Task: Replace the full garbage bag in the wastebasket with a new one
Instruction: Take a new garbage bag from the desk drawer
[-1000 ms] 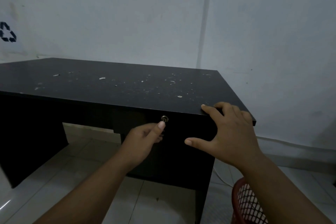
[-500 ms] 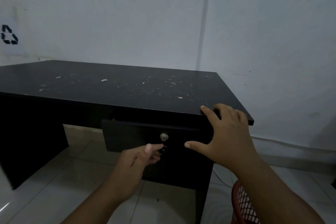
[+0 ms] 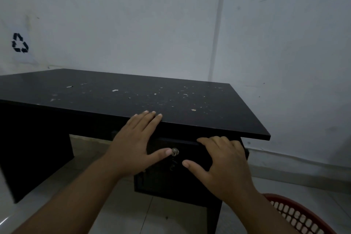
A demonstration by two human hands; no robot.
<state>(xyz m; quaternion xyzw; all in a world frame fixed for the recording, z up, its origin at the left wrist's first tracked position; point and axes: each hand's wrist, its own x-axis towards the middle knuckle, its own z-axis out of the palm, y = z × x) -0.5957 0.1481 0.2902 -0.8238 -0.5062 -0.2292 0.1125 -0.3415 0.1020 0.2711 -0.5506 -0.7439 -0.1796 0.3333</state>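
A red mesh wastebasket (image 3: pixel 296 214) stands on the floor at the bottom right, beside the black desk (image 3: pixel 133 100); only its rim and part of its wall show, and no bag is visible. My left hand (image 3: pixel 136 142) lies spread over the desk's drawer front (image 3: pixel 190 157), fingers reaching up to the desktop edge, thumb beside the silver keyhole (image 3: pixel 175 151). My right hand (image 3: pixel 222 163) is spread on the drawer front to the right of the keyhole, fingertips at the drawer's top edge. Neither hand holds anything.
The desk stands against a pale wall (image 3: pixel 190 24), its top speckled with white flecks. A recycling symbol (image 3: pixel 20 43) is marked on the wall at left. Light floor tiles (image 3: pixel 123 214) show under the desk and in front of it.
The drawer came out a little as my left hand pulled at it. Now my left hand has risen over the drawer front and my right hand has dropped from the desktop corner onto it.
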